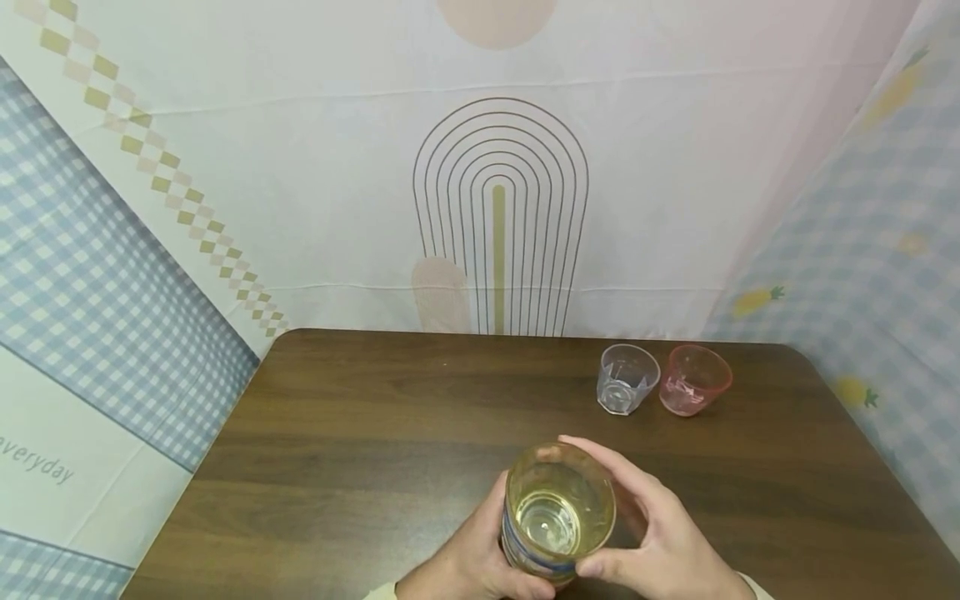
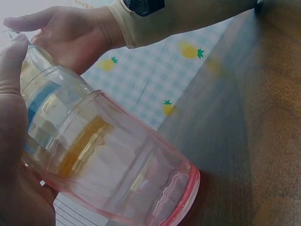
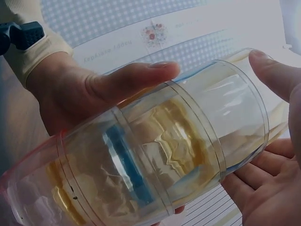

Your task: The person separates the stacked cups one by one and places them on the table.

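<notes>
A stack of nested see-through plastic cups (image 1: 546, 518) stands between my two hands near the front of the table. From the left side, my left hand (image 1: 468, 550) grips the stack, its thumb at the front. My right hand (image 1: 667, 537) holds the uppermost cup near its rim, thumb in front and fingers behind. In the left wrist view the lowest cup (image 2: 136, 174) is pinkish, the stack tilted there. Yellow and blue bottoms show through the walls of the cup stack (image 3: 188, 136) in the right wrist view.
Toward the back right of the brown wooden table (image 1: 360, 417) stand a clear cup (image 1: 627, 383) and a pink cup (image 1: 694, 383), upright and side by side. A patterned cloth (image 1: 337, 208) hangs behind the table, with checked cloth at both sides.
</notes>
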{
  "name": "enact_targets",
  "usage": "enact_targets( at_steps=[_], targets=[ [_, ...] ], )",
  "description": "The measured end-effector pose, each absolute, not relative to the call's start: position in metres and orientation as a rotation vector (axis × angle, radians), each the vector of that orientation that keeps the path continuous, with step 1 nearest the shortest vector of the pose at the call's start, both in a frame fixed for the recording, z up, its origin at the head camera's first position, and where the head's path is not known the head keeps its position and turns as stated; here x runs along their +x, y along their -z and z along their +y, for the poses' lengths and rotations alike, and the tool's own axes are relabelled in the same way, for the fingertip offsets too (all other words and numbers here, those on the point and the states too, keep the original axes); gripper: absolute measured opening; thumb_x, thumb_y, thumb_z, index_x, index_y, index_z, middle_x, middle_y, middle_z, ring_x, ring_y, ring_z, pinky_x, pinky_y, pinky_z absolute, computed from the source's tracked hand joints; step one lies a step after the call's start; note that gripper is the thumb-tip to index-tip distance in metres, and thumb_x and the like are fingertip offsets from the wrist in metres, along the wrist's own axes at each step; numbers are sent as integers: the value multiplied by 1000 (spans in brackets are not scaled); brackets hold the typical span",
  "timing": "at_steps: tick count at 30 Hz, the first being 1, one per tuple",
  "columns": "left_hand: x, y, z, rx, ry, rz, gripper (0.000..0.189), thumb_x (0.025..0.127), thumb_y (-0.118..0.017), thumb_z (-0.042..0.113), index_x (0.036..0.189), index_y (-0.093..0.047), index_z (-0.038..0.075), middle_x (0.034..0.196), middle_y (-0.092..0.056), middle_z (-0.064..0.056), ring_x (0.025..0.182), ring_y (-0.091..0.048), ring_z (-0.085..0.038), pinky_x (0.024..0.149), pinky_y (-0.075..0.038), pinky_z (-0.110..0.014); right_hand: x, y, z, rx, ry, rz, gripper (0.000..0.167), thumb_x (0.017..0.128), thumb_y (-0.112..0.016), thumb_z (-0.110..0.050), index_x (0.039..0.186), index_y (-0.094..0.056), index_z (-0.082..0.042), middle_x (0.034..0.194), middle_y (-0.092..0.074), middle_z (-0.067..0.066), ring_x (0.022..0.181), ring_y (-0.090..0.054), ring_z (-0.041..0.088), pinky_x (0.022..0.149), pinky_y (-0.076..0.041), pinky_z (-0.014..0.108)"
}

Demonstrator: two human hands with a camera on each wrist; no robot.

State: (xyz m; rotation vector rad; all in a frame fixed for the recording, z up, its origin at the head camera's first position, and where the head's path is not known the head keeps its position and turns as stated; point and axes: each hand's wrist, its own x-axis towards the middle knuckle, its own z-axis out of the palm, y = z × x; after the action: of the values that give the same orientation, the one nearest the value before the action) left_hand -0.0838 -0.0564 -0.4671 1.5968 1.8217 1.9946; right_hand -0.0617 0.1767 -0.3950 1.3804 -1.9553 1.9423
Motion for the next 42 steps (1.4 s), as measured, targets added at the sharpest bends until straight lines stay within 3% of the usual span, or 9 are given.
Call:
enact_targets(
  at_steps=[6,13,20,42],
  targets=[
    [-82,466,-56,1513,-2036,1746,113,76,-91,-5,162,-17,-4,156,-48,-32,145,-56,-34,121,-51,-49,-64,395,172,1435,-1878,-1877,99,86,-91,-6,157,-28,22,165,-48,24,155,-48,23,126,-41,25],
    [-78,466,-57,1376,-2086,1690,108,76,-89,-6,161,-22,0,157,-50,-29,144,-57,-32,121,-50,-48,-62,394,171,1442,-1906,-1865,103,80,-92,2,157,-28,22,166,-46,25,156,-46,22,128,-38,24],
    [-80,464,-56,1466,-2031,1765,112,80,-90,-1,164,-15,0,159,-48,-29,146,-55,-36,121,-51,-48,-63,393,170,1404,-1796,-1919,98,89,-90,-15,157,-30,21,163,-49,24,153,-49,22,126,-40,24],
    [-77,466,-56,1419,-2074,1736,104,84,-87,2,163,-20,1,154,-52,-29,142,-59,-30,119,-53,-46,-62,395,167,1349,-1753,-1898,90,98,-82,-22,155,-30,23,161,-54,21,152,-51,20,126,-39,23]
  ],
)
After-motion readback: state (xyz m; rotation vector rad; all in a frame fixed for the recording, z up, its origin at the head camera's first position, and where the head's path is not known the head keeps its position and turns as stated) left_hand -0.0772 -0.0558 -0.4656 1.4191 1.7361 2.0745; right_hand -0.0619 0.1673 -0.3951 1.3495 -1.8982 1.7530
